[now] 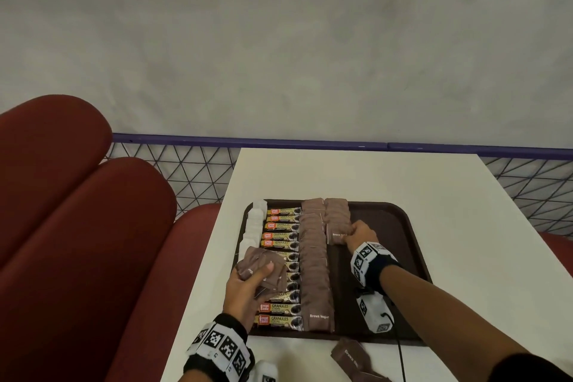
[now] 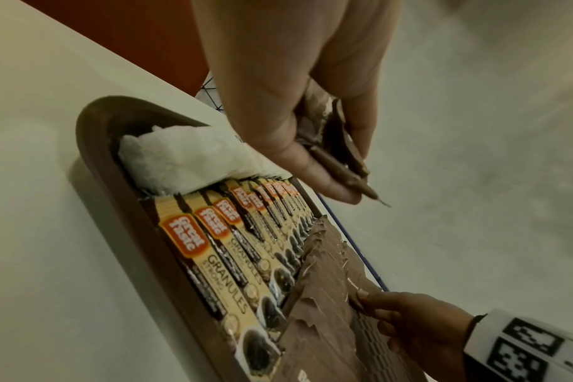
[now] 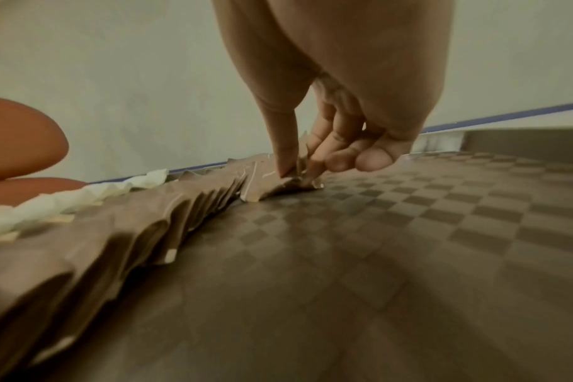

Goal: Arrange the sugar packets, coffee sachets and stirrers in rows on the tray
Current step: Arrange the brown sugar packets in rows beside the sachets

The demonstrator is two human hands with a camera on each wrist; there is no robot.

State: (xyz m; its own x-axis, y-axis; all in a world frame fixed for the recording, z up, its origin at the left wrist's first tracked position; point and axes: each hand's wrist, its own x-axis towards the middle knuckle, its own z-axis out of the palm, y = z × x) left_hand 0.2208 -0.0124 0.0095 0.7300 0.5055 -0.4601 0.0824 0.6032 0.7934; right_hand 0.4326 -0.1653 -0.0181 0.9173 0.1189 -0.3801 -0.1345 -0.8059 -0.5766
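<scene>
A dark brown tray (image 1: 400, 226) on the white table (image 1: 403, 177) carries a row of white packets (image 1: 252, 226), a row of yellow coffee sachets (image 1: 280, 260) and a long row of brown sugar packets (image 1: 314, 263). A second, shorter brown row (image 1: 336, 217) starts at the far edge. My left hand (image 1: 248, 282) grips a bunch of brown sugar packets (image 1: 263, 268) above the coffee row; they show edge-on in the left wrist view (image 2: 340, 160). My right hand (image 1: 359, 234) pinches the nearest packet (image 3: 272, 183) of the short row against the tray (image 3: 409, 232).
Loose brown sugar packets (image 1: 353, 357) lie on the table just in front of the tray. Red padded seats (image 1: 77, 226) stand to the left. A purple-railed mesh fence (image 1: 186, 161) runs behind the table. The tray's right half is bare.
</scene>
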